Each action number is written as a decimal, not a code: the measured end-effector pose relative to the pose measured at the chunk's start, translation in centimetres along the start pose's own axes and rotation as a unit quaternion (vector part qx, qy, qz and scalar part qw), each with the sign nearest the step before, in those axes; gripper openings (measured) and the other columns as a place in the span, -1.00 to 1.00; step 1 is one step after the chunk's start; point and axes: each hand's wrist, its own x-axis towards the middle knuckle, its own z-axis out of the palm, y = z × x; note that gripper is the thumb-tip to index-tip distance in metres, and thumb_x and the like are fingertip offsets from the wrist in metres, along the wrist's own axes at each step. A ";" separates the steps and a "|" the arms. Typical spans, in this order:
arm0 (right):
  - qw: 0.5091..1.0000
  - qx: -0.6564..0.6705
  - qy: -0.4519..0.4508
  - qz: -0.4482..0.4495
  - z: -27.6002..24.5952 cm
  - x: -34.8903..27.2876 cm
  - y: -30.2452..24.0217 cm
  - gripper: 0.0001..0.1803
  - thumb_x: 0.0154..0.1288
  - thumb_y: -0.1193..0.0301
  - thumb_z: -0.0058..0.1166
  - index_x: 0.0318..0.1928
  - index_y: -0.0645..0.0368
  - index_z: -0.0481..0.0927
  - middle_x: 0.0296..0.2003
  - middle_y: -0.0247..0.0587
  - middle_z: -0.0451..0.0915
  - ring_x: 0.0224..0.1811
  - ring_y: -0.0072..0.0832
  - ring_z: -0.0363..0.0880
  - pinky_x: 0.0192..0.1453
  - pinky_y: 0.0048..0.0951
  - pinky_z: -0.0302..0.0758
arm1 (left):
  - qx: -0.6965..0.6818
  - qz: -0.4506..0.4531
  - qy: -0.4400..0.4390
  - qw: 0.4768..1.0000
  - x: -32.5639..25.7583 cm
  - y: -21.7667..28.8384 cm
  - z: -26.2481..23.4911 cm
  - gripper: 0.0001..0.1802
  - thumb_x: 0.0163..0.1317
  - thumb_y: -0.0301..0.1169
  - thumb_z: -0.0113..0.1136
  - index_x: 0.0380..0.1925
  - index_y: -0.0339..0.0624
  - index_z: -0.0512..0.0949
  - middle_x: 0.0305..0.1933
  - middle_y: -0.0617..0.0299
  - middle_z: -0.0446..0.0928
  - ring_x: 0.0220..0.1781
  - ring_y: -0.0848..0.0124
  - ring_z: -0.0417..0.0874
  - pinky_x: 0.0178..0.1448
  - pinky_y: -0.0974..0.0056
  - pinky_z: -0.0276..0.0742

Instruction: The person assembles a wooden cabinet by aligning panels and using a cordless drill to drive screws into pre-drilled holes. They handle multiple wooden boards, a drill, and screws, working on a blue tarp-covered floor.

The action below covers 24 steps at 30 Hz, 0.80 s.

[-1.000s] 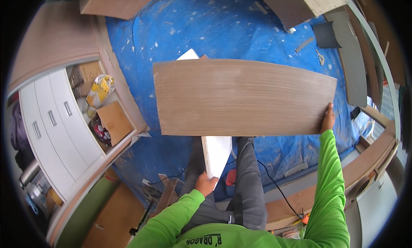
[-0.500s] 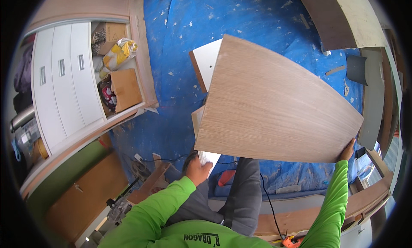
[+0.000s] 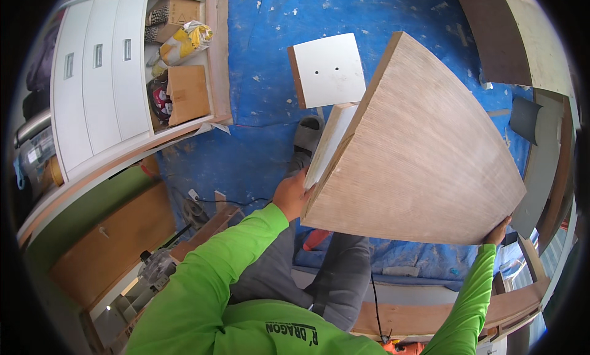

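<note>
Swung clockwise above the blue sheet (image 3: 264, 23) since the earlier frame, the wood-grained panel (image 3: 424, 155) slants across my remote view. A white-faced block (image 3: 329, 83) lies toward the sheet's left edge. A pale-edged board (image 3: 329, 143) juts past the panel's left edge, clamped in the fingers of the left hand (image 3: 291, 197); those of the right hand (image 3: 496, 231) grip the panel's near right corner.

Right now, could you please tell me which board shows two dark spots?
The white board with the brown side; no such spots show on the wood-grain panel or the pale-edged board in the left hand.
</note>
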 end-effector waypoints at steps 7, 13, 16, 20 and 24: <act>0.999 -0.024 -0.012 -0.037 -1.4 1.8 1.7 -0.16 0.61 -0.15 -0.45 0.39 0.43 0.34 0.29 0.05 0.50 0.28 -0.22 0.52 0.40 -0.31 0.36 | 0.041 0.023 -0.006 0.999 5.6 7.0 0.0 -0.47 0.30 -0.24 0.11 0.26 -0.15 0.40 -0.36 -0.10 0.66 -0.32 -0.14 0.68 -0.19 -0.14 0.59; 0.996 0.089 0.009 -0.027 1.5 -1.7 -1.8 -0.16 0.58 -0.17 -0.36 0.39 0.41 0.34 0.33 0.08 0.45 0.30 -0.18 0.48 0.42 -0.26 0.34 | 0.078 0.082 0.014 0.993 11.2 6.7 2.9 -0.47 0.30 -0.25 0.12 0.23 -0.20 0.38 -0.36 -0.06 0.66 -0.34 -0.07 0.71 -0.25 -0.10 0.61; 0.996 0.036 0.039 -0.071 1.3 -1.9 -2.2 -0.19 0.57 -0.15 -0.28 0.37 0.39 0.38 0.31 0.06 0.48 0.28 -0.18 0.49 0.40 -0.27 0.35 | 0.131 0.116 0.064 0.983 14.4 6.7 4.5 -0.54 0.29 -0.31 0.13 0.16 -0.20 0.40 -0.32 -0.04 0.67 -0.32 -0.01 0.73 -0.27 -0.03 0.64; 0.994 0.008 0.061 -0.091 1.8 -2.9 -2.9 -0.21 0.57 -0.13 -0.23 0.34 0.40 0.41 0.28 0.08 0.51 0.26 -0.17 0.51 0.39 -0.27 0.35 | 0.145 0.138 0.111 0.974 17.9 6.2 4.7 -0.57 0.26 -0.34 0.15 0.12 -0.18 0.41 -0.27 0.01 0.68 -0.24 0.04 0.74 -0.27 0.04 0.68; 0.987 -0.050 0.083 -0.131 1.9 -2.9 -3.2 -0.32 0.59 -0.03 -0.22 0.33 0.33 0.44 0.24 0.07 0.55 0.24 -0.14 0.53 0.38 -0.26 0.36 | 0.107 0.157 0.111 0.976 20.4 4.7 5.0 -0.58 0.27 -0.29 0.15 0.11 -0.16 0.46 -0.20 0.03 0.70 -0.15 0.03 0.73 -0.18 0.00 0.68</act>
